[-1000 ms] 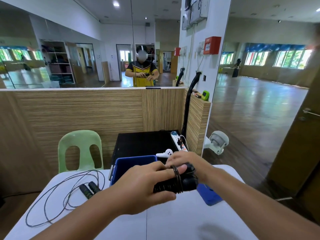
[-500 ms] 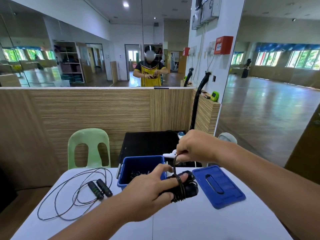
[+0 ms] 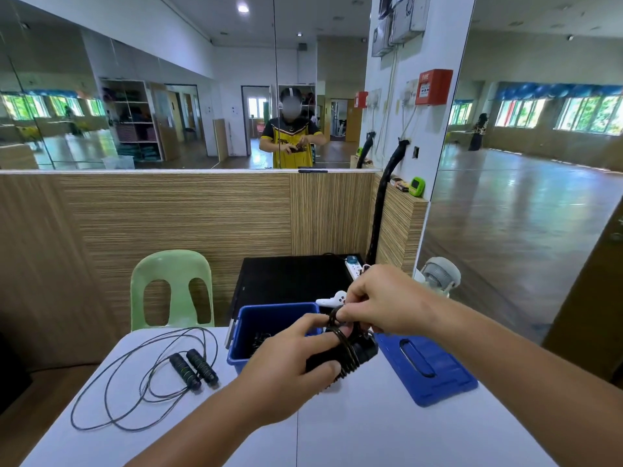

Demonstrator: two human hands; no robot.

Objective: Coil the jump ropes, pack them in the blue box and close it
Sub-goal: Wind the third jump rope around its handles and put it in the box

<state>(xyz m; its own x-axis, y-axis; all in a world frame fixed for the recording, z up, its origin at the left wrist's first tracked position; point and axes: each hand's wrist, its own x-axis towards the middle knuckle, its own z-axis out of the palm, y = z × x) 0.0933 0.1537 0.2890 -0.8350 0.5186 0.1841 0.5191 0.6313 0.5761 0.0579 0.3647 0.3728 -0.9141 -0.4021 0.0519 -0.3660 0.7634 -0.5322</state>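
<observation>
My left hand (image 3: 290, 362) grips the two black handles of a jump rope (image 3: 360, 350) just above the table, with several turns of its cord wound round them. My right hand (image 3: 377, 301) pinches the end of that cord right above the handles. Behind them stands the open blue box (image 3: 256, 318), with dark rope partly visible inside. Its blue lid (image 3: 435, 369) lies flat on the table to the right. A second jump rope (image 3: 194, 367) lies loose and uncoiled on the left of the white table (image 3: 354, 429).
A green plastic chair (image 3: 172, 284) stands behind the table at the left. A black cabinet (image 3: 290, 274) with a power strip (image 3: 354, 267) sits behind the box, against a wood-panelled wall and a mirror. A small fan (image 3: 438, 276) is on the floor at the right.
My right hand came down from above the box to the handles, drawing the cord in close. The view has shifted slightly; the left hand keeps its grip.
</observation>
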